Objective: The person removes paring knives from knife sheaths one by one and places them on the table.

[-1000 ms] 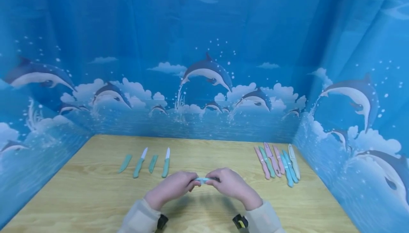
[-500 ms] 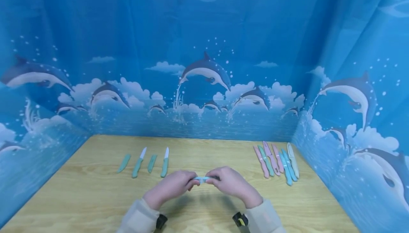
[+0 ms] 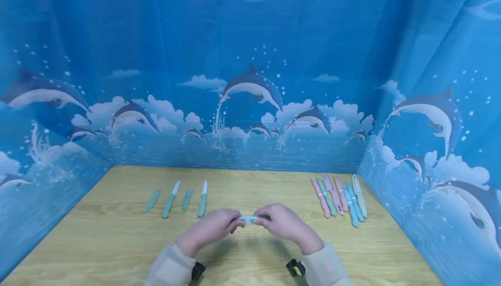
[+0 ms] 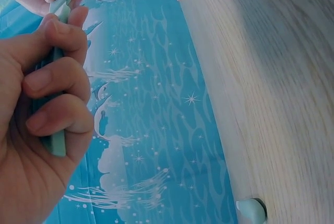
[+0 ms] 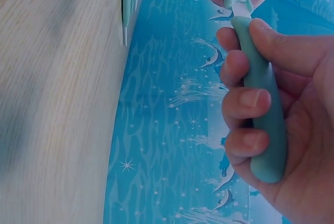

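While both hands met above the table's near edge, the right hand [image 3: 283,225] clenched the knife handle [image 5: 263,114] and the left hand [image 3: 211,227] curled its fingers round the teal sheath [image 4: 56,130] — the small knife [image 3: 247,220] bridging them. Its long axis ran left to right, level between the two grips, a short white stretch of blade [image 5: 240,7] bare between. Four green pieces [image 3: 178,200] lay toward the far left; a row of sheathed knives [image 3: 340,201] sat along the right edge.
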The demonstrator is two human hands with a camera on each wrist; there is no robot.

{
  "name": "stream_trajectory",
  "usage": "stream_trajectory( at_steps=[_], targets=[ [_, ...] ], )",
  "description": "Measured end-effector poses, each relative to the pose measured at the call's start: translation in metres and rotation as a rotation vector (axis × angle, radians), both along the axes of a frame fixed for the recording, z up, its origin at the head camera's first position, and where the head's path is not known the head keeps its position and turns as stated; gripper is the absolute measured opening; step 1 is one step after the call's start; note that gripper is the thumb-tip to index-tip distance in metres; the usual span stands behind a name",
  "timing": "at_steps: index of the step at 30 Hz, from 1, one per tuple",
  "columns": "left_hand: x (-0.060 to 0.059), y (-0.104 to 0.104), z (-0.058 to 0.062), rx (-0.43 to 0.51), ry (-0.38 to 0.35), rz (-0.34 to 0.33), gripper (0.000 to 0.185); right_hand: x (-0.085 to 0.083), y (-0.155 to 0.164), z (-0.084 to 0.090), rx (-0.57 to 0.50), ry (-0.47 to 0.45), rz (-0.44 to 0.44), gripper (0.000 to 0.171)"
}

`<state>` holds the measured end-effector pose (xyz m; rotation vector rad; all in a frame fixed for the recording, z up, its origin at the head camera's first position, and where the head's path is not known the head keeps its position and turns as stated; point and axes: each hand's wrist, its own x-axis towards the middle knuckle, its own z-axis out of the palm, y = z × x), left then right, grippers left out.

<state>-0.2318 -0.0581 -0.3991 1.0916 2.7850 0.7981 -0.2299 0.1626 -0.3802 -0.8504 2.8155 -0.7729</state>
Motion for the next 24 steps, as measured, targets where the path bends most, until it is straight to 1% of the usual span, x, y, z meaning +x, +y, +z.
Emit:
stream_trajectory(
  at_steps=[3,6,10,17,24],
  targets=[
    [-0.0007,-0.0008,-0.0002,0.005,0.017,-0.001,0.029,-0.0021,0.0000,-0.0007,-0.011,0.002,0.009,0.019],
    [-0.0016,-0.0014,-0.0012,0.005,0.019,-0.002,0.029,-0.0032,0.0003,-0.0013,-0.028,-0.010,0.015,0.017],
    [-0.0029,-0.0016,-0.0022,0.004,-0.004,-0.017,0.029,-0.0035,0.0014,-0.0019,-0.033,-0.031,0.007,0.016],
    [-0.0038,-0.0026,-0.0009,0.015,0.003,-0.017,0.027,-0.0044,0.0014,-0.0007,-0.033,-0.028,0.004,0.016],
    [-0.0032,-0.0021,-0.0007,0.015,-0.020,-0.021,0.029,-0.0032,0.0034,-0.0007,-0.027,-0.036,-0.006,0.016]
  ],
)
